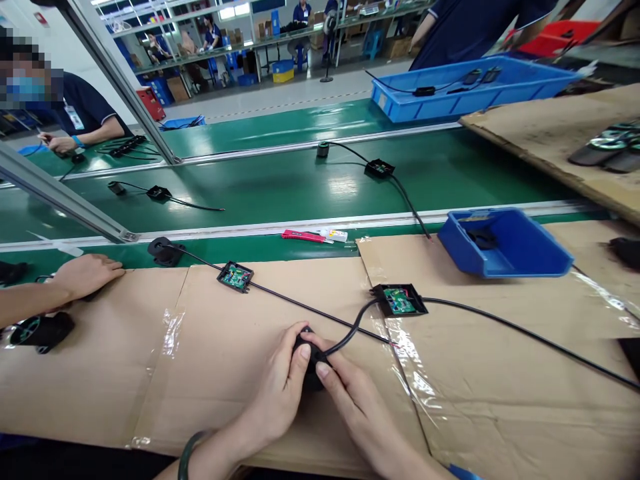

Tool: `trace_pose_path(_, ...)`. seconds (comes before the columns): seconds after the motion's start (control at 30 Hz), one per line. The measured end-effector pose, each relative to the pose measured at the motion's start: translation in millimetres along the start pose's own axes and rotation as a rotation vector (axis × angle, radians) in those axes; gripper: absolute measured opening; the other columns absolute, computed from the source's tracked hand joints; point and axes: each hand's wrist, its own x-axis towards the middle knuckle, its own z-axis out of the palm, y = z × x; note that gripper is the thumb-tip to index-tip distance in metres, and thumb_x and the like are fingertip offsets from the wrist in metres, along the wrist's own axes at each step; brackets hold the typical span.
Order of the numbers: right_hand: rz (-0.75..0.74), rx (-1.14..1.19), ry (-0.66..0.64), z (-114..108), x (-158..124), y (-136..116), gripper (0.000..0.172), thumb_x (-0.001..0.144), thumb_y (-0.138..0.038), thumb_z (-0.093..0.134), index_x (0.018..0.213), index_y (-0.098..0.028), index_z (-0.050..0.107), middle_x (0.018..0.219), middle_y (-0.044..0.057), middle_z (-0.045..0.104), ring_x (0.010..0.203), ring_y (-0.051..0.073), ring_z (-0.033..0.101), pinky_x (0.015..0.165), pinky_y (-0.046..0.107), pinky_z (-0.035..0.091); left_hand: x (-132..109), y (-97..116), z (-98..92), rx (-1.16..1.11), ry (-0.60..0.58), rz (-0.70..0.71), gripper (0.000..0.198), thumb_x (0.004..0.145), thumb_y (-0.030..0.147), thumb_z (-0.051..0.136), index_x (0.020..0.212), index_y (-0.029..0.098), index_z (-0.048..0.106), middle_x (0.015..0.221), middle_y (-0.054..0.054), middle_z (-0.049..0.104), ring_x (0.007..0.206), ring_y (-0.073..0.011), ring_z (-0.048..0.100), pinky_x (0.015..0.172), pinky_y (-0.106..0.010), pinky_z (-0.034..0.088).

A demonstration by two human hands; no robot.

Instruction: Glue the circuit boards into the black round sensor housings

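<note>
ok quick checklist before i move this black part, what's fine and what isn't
1. Grip on the black part: ok, the left hand and right hand both hold it.
2. Cable between part and box: ok, it runs from one to the other.
3. Cables apart: not ok, this one crosses the neighbouring cable.
4. Circuit board covered: not ok, the box is open on top.
5. Red knife away from the hands: ok, it lies beyond the cardboard.
6. Underside of the part: cannot tell, it is out of sight.
</note>
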Motion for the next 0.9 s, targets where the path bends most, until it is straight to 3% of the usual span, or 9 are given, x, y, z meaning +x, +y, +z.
trace_pose_path(0.37,-0.010,0.072,-0.021,-2,9,-3,0.049,0.096,-0.046,0.040,0.137,-0.024,0.053,0.139,0.010,0.056,0.132,0.027,0.049,0.114,0.049,0.035,8,-4,-5.6,-0.065,-0.087,-0.024,0.044,0.096,0.040,0.035,0.130,0.013,0.044,0.134,-0.014,0.054,0.128,-0.0247,0.047,0.112,-0.041,0.035)
trace_pose_path(0.6,0.025,0.074,-0.139,-11,13,-5,0.053,0.089,-0.040,0.050,0.138,-0.020,0.051,0.147,0.012,0.047,0.136,0.026,0.043,0.117,0.049,0.028,10,-6,-3.1,-0.052,-0.081,0.000,0.042,0.096,0.040,0.034,0.126,0.013,0.047,0.130,-0.014,0.056,0.125,-0.0244,0.049,0.110,-0.040,0.036)
trace_pose_path(0.9,0.080,0.284,-0.101,-8,19,0,0.055,0.083,-0.052,0.061,0.127,-0.019,0.061,0.136,0.011,0.059,0.129,0.029,0.051,0.113,0.048,0.035,13,-4,-5.0,-0.151,-0.039,-0.076,0.056,0.094,0.053,0.039,0.129,0.011,0.052,0.135,-0.015,0.056,0.130,-0.0281,0.046,0.114,-0.042,0.032)
